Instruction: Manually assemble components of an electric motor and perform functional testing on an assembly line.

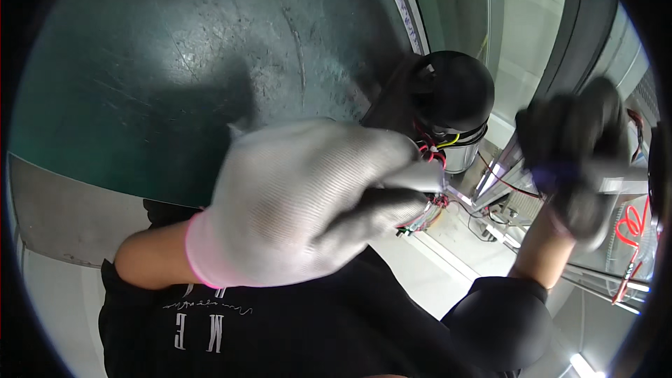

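My left hand (301,196), in a white knit glove with grey-coated fingers, reaches across the middle, its thumb and forefinger closed in a pinch. Whatever sits between the fingertips is hidden or too small to name. Right by these fingertips is a bundle of red wires (439,201). More red and yellow wires (441,145) come out below a rounded black part (458,91), which sits above a silver cylinder (463,159). Off to the right, my right hand (577,147) is raised in a dark-palmed glove, smeared by motion. Its fingers cannot be read clearly.
A scratched dark green tabletop (210,49) fills the upper left, with a pale strip (402,3) along its edge. A coiled red cord (632,224) hangs at the far right beside metal framing. Thin dark cables (483,227) trail over a pale surface below the cylinder.
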`<state>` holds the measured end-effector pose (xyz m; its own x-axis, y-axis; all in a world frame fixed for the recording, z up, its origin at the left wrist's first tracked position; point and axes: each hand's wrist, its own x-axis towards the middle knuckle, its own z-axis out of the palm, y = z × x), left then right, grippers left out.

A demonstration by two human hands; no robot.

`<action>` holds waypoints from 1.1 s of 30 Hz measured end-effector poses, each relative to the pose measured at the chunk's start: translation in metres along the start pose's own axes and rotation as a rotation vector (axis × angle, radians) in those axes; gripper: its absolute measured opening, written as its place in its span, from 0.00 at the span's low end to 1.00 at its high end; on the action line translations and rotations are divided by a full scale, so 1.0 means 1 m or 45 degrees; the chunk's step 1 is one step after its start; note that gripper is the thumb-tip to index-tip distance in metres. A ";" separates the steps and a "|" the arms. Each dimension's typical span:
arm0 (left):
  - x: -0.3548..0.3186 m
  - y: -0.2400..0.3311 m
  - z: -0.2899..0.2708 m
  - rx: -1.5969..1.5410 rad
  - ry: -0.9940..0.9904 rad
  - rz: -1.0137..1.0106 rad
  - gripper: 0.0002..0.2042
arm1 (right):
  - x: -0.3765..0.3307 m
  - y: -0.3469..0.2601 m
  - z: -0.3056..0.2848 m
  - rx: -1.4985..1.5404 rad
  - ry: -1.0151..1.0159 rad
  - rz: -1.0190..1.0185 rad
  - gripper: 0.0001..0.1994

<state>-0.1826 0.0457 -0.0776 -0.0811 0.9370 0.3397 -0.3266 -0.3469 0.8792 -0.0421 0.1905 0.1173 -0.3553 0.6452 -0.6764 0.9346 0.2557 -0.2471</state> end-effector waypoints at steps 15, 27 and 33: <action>0.009 0.079 0.129 0.542 -0.755 0.387 0.20 | -0.170 0.131 0.114 0.809 0.834 -0.932 0.14; 0.122 0.015 0.254 1.762 -1.467 0.245 0.37 | -0.182 0.229 0.332 1.760 1.716 0.129 0.10; 0.108 0.008 0.245 1.625 -1.309 0.684 0.34 | -0.169 0.235 0.360 1.272 1.870 0.109 0.12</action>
<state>0.0363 0.1347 0.0485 0.8319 0.4841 0.2715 0.4695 -0.8746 0.1209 0.2428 -0.1176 -0.0758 0.4944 0.8263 0.2699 0.4020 0.0579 -0.9138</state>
